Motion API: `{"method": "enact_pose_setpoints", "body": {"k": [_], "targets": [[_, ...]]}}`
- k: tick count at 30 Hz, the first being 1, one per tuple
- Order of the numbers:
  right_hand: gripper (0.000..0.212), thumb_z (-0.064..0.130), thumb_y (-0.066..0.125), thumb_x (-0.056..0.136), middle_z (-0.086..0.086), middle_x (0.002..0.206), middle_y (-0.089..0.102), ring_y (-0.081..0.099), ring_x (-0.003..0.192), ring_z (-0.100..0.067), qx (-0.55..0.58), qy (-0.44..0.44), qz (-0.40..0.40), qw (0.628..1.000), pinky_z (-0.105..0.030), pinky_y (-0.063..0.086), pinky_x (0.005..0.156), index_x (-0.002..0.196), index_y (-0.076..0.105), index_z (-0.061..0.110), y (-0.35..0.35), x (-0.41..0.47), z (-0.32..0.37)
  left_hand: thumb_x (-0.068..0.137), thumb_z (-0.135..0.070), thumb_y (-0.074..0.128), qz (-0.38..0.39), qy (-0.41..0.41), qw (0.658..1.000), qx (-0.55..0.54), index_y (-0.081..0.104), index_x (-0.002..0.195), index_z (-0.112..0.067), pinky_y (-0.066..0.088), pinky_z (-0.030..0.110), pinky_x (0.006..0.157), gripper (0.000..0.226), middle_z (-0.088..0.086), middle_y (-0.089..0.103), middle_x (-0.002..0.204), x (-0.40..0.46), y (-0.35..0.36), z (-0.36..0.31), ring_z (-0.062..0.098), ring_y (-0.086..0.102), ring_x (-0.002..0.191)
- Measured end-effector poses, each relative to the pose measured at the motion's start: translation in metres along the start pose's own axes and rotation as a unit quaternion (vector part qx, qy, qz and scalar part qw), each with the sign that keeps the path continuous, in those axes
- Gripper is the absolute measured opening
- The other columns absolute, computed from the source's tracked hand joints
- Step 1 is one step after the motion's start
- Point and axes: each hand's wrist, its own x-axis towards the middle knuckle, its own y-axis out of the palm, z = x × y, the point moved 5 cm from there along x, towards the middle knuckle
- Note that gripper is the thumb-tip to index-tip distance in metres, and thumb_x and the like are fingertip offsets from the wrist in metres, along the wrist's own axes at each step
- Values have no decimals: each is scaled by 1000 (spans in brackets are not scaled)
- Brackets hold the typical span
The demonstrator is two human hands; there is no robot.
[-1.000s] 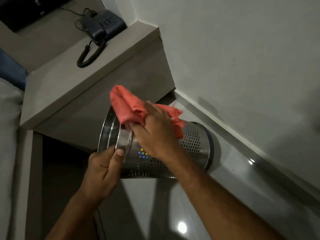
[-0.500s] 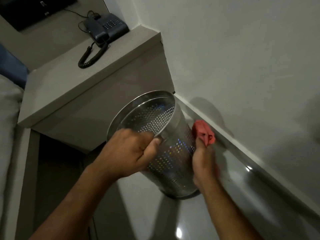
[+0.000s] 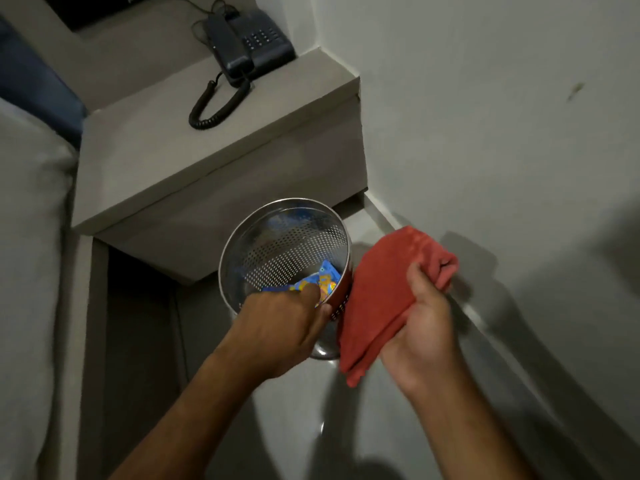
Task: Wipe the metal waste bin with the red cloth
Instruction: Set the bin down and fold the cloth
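Note:
The perforated metal waste bin (image 3: 277, 244) stands nearly upright on the glossy floor, its mouth toward me. A blue and yellow wrapper (image 3: 322, 280) lies inside it. My left hand (image 3: 277, 327) grips the bin's near rim, thumb outside and fingers over the edge. My right hand (image 3: 422, 327) holds the folded red cloth (image 3: 381, 299) just right of the bin, with the cloth's left edge against the bin's outer wall.
A grey bedside shelf (image 3: 173, 161) juts out behind the bin, with a dark corded telephone (image 3: 249, 43) on top. A white wall (image 3: 485, 133) and its skirting run along the right. A grey mattress edge (image 3: 27, 237) lies on the left.
The bin went from lying on its side to nearly upright. My left hand stayed on the rim. My right hand moved the cloth off the bin's body, down behind it, then up beside it.

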Motion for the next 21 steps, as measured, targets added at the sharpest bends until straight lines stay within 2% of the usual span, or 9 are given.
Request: {"method": "enact_pose_setpoints", "body": {"k": [1,3,5,7,9,12,14,16,21], "targets": [[48,44,45,100,-14,96,79,77,81,-26,-13,15,-17,1000,-40,62,63,116,69,5,9,-9,13,99,-41,34,20,-48,998,-39,53,126,-14,52,38,76,43,11,70,112,-6,-9,1,29,67,98],[46,40,48,100,-15,108,76,75,94,-28,-24,33,-12,999,-43,61,75,125,66,6,27,-26,33,102,-40,34,47,-109,977,-175,23,151,-9,30,30,111,58,11,38,153,-18,-27,0,21,34,140],[45,37,48,100,-17,120,72,71,108,-32,-27,41,0,999,-47,58,83,132,62,8,54,-46,49,101,-41,36,33,-162,945,-281,12,154,-10,16,30,118,66,7,23,160,-26,-61,1,14,18,146],[44,36,49,99,-17,122,71,70,108,-33,4,50,23,999,-49,60,78,129,64,7,84,-66,60,101,-40,39,4,-222,884,-411,23,151,-19,29,34,114,57,1,38,154,-32,-97,2,13,32,141],[44,39,51,96,-17,120,72,71,106,-34,28,65,52,996,-51,60,74,118,73,7,120,-93,64,97,-45,46,-39,-308,774,-552,42,134,-39,41,32,103,38,-12,56,133,-41,-139,0,12,50,128],[45,40,48,99,-18,125,70,69,110,-35,55,99,94,989,-54,59,80,114,75,7,177,-137,60,83,-64,53,-8,-416,485,-769,56,132,-26,42,54,104,62,9,62,131,-62,-191,-8,32,54,126],[48,42,47,100,-19,131,66,65,117,-36,40,118,109,986,-53,57,88,125,68,7,202,-163,52,75,-63,64,-16,-392,363,-845,61,131,-21,47,52,99,70,12,64,131,-71,-224,-14,32,57,123],[51,45,48,100,-21,133,64,63,120,-38,20,143,118,982,-53,55,92,130,65,7,228,-190,44,72,-42,78,-54,-398,340,-850,64,126,-13,54,48,91,63,15,68,124,-80,-262,-7,32,62,116],[38,26,60,95,-19,132,65,63,121,-34,-98,105,127,981,-47,55,92,129,66,10,282,-242,50,80,-15,65,-121,-452,466,-751,63,120,-7,58,41,81,41,17,73,112,-114,-354,37,30,71,100]]}}
